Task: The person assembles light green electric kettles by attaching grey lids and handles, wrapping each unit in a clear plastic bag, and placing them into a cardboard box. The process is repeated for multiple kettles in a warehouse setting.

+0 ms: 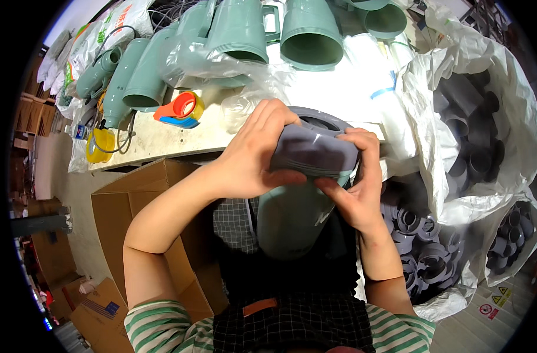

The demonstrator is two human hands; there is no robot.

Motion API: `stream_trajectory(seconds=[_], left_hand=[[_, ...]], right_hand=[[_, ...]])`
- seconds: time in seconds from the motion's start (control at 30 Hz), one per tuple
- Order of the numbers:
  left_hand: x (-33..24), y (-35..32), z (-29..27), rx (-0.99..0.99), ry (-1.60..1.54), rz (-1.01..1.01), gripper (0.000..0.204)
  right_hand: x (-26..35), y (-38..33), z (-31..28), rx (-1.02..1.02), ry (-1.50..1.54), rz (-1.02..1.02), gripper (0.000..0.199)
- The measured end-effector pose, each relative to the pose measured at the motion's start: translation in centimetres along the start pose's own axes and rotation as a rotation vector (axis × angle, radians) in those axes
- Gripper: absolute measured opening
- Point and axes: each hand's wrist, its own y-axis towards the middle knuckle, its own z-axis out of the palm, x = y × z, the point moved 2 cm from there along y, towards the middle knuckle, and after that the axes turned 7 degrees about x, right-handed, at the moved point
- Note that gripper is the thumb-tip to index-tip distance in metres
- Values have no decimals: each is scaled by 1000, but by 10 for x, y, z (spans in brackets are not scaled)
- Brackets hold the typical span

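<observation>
Grey cap, matte plastic w/ rounded shoulders and a round rim on its far side, sits on the top end of a pale green jug body. Body is smooth, cylindrical, held upright-ish against the person's lap, just in front of the surface edge. Left hand wraps the cap's left side, grip clamped on it, fingers over the top, thumb underneath. Right hand grip also clamped on cap, fingers curled over its right edge, thumb on the front. More green jug bodies lie on the surface w/ a red-orange tape dispenser. White sacks of grey caps stand at the right.
</observation>
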Motion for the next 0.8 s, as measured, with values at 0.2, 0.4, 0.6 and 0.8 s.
stream_trajectory(seconds=[0.2, 0.4, 0.6, 0.8], left_hand=[[19, -1, 21, -161, 64, 107, 68], [13, 22, 13, -294, 12, 124, 38], [9, 36, 49, -491, -64, -19, 21], [15, 33, 47, -507, -183, 0, 11]], right_hand=[[-4, -4, 8, -89, -80, 47, 56], [0, -3, -1, -70, -50, 78, 64], [21, 4, 17, -148, -276, 56, 55], [12, 1, 14, -159, -214, 70, 54]])
